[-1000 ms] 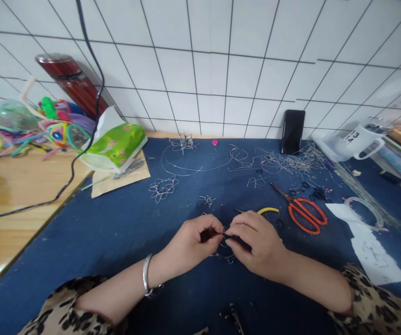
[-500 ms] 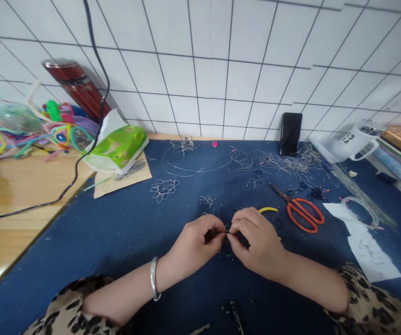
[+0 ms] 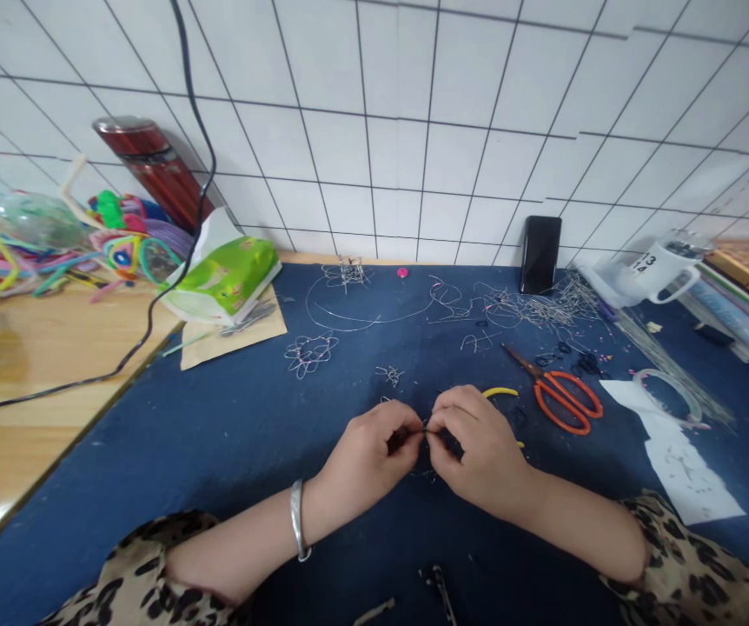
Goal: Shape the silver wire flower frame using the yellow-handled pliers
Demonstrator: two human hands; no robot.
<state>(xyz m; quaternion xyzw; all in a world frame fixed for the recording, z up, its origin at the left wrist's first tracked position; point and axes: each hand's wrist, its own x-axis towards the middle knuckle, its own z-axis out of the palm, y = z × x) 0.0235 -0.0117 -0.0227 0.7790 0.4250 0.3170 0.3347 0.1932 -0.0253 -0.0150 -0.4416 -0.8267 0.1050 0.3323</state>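
My left hand (image 3: 367, 452), with a silver bangle at the wrist, pinches a thin wire between thumb and forefinger. Fingertip to fingertip with it, my right hand (image 3: 479, 448) is closed on the same wire (image 3: 425, 428). Most of the wire is hidden by the fingers; a thin loop hangs just below them. Beyond the hands lies a small bent wire piece (image 3: 388, 376). A flower-shaped wire piece (image 3: 310, 355) rests farther left. Yellow-handled pliers (image 3: 501, 392) lie partly behind my right hand, and orange-handled scissors (image 3: 566, 400) are to its right.
Tangled wires (image 3: 531, 306) lie at the back right near a black phone (image 3: 540, 254) and a white mug (image 3: 665, 269). Torn white paper (image 3: 691, 474) is at the right. A green tissue pack (image 3: 228, 276) and a black cable (image 3: 153, 322) are on the left.
The two hands have come slightly closer together at the fingertips, still pinching the wire. The whole view has shifted slightly; the other things lie as before.
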